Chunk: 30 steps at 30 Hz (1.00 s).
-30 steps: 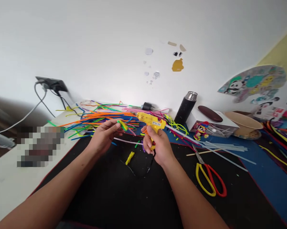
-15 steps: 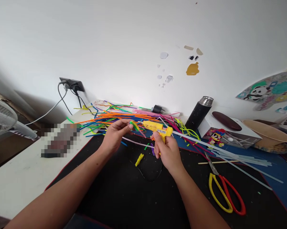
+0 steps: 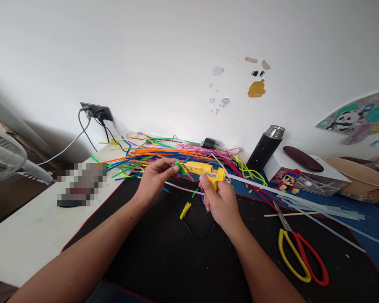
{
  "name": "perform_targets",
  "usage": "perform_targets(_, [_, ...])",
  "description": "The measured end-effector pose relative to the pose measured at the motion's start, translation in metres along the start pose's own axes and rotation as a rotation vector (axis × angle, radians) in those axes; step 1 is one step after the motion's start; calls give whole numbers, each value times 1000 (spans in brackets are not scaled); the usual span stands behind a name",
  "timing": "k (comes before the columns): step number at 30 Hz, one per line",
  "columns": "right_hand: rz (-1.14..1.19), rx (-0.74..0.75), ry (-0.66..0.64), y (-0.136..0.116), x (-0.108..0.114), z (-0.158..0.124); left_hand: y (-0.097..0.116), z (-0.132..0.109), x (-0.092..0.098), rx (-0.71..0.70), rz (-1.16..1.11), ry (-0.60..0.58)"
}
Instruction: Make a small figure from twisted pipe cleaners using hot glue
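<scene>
My right hand (image 3: pixel 219 195) is wrapped round the handle of a yellow hot glue gun (image 3: pixel 200 168), with a long translucent glue stick (image 3: pixel 255 181) running out of its back end. Between the thumb and fingers of my left hand (image 3: pixel 159 174) is a small green pipe-cleaner piece (image 3: pixel 182 168). The gun's nozzle points left and meets that piece, or sits right beside it; the exact contact is too small to tell. Below the hands, a twisted yellow pipe-cleaner piece (image 3: pixel 185 210) lies on the black mat (image 3: pixel 164 252).
Many coloured pipe cleaners (image 3: pixel 151 153) are heaped along the wall. Scissors (image 3: pixel 290 240) with yellow and red handles, several glue sticks (image 3: pixel 328 210) and a wooden stick (image 3: pixel 287 214) lie at right. Behind them stand a black thermos (image 3: pixel 265 147) and a white box (image 3: pixel 331 181). A fan (image 3: pixel 6 151) is at far left.
The glue gun's nozzle has moved left and closer, up to the green piece in my left hand. That piece has turned slightly. The whole view has shifted a little.
</scene>
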State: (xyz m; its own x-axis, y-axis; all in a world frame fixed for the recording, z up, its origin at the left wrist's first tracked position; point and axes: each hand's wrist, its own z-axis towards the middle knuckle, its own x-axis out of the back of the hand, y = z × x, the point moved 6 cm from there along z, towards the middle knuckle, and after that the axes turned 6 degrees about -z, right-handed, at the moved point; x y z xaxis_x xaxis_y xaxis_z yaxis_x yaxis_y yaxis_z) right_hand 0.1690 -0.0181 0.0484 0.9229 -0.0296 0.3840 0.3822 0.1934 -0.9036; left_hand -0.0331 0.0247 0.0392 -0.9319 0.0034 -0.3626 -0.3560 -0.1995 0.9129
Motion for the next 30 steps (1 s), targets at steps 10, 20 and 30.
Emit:
perform_targets(10, [-94,25,21,-2,1,0,0,0,-1,10,-5,6])
perform_targets(20, [-102,23,29,-1,2,0,0,0,-1,-1,0,13])
perform_targets(30, [-112,9,28,-1,2,-1,2,0,1,-24,18,7])
